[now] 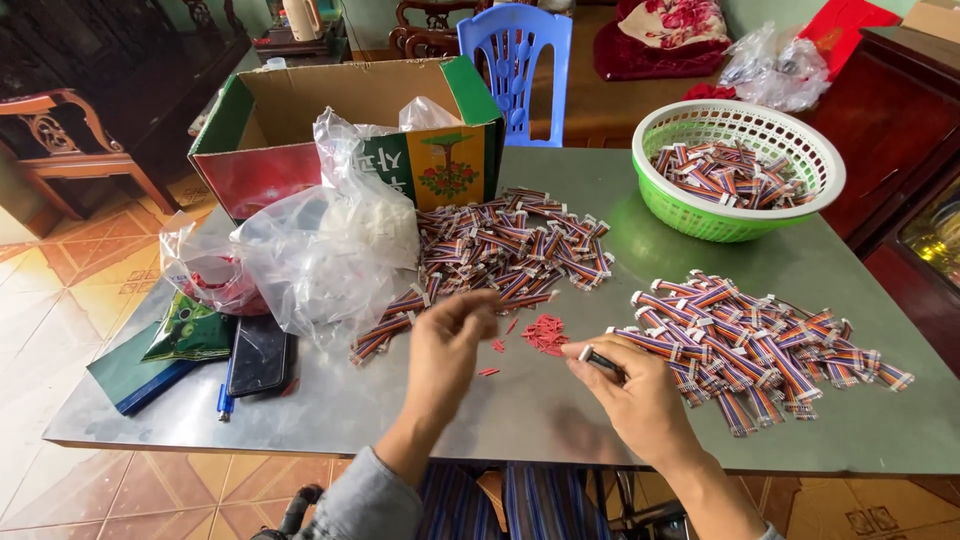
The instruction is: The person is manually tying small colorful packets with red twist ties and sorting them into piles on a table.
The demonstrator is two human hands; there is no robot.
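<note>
**Sorting ribbon-cable pieces at metal bench**

Surface/room: grey metal bench (560, 420) fills centre of frame, tiled floor (60, 300) at left, dark wood chair (60, 130) upper left, blue plastic chair (515, 60) top centre behind bench. Open cardboard box (340, 130) w/ green flaps upper left of bench, crumpled clear plastic bags (330, 240) in front of it. Green basket (735, 165) upper right, holds more cable pieces. Black phone (260, 355), green packet (190, 330) & dark blue case (135, 375) at lower left edge of bench.

Cables vs hands: big pile of multicolour cable pieces (510, 245) centre, just above left hand (445, 350); second pile (760, 350) centre right, touching right hand (640, 395) side. Small red scraps (545, 333) lie between the two hands.

Left hand: fingers bunched narrow, tips pinching at a cable piece at lower edge of centre pile; can't tell if actually gripped. Right hand: closed round a small dark tool (600, 360), tip pointing left toward scraps.
</note>
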